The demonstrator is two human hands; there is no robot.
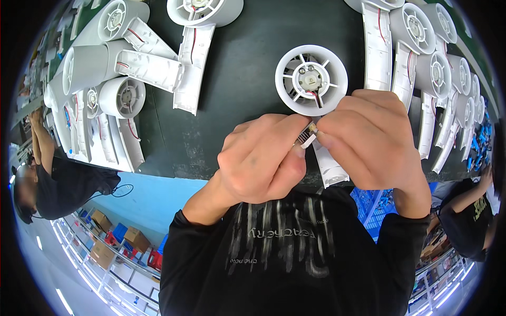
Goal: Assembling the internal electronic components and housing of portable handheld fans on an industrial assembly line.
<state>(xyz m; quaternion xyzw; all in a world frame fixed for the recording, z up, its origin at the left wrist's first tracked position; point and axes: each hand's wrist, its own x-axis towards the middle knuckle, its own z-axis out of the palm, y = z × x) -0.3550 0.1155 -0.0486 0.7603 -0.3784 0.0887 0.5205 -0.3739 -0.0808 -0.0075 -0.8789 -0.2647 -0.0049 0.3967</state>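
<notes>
Close in front of my body, both hands are closed with fingertips together around a small white part with dark slots and a metallic end [307, 136]; its exact kind is too small to make out. My left hand [263, 155] pinches it from the left. From the right, my right hand [369, 139] grips its other end. Just beyond them lies a white round fan housing [284, 97] with spokes, a motor in the middle and red and black wires. Its open handle shell [330, 167] points toward me, partly hidden by my right hand.
More white fan housings with handles crowd the left [84, 68] and right [435, 73] of the dark table [237, 68]. Another fan housing [203, 16] lies at the far edge. Blue parts [479, 145] pile up at far right. A person [68, 179] works at left, another person [466, 216] at right.
</notes>
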